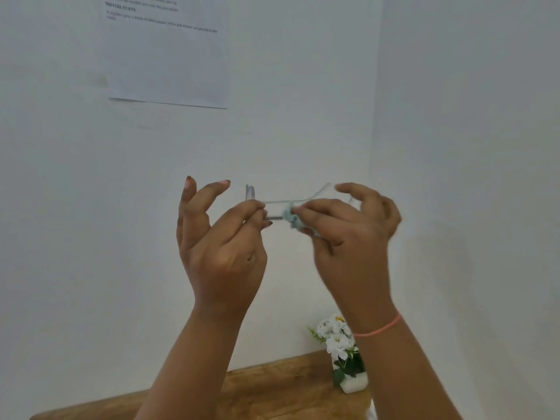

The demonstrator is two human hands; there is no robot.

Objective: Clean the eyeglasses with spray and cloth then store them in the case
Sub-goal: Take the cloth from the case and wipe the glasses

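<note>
Both hands are raised in front of a white wall with the clear-framed eyeglasses [277, 204] held between them. My left hand [221, 237] pinches the glasses near one end with thumb and forefinger, its other fingers spread upward. My right hand [348, 234] pinches a small light-blue cloth [291, 216] against the frame, the other fingers arched over it. A clear temple arm curves up toward the right fingers. Spray bottle and case are out of view.
A wooden table [272, 386] edge shows at the bottom. A small white pot of white flowers [342, 353] stands on it by the wall corner. A printed sheet of paper [166, 56] hangs on the wall at the upper left.
</note>
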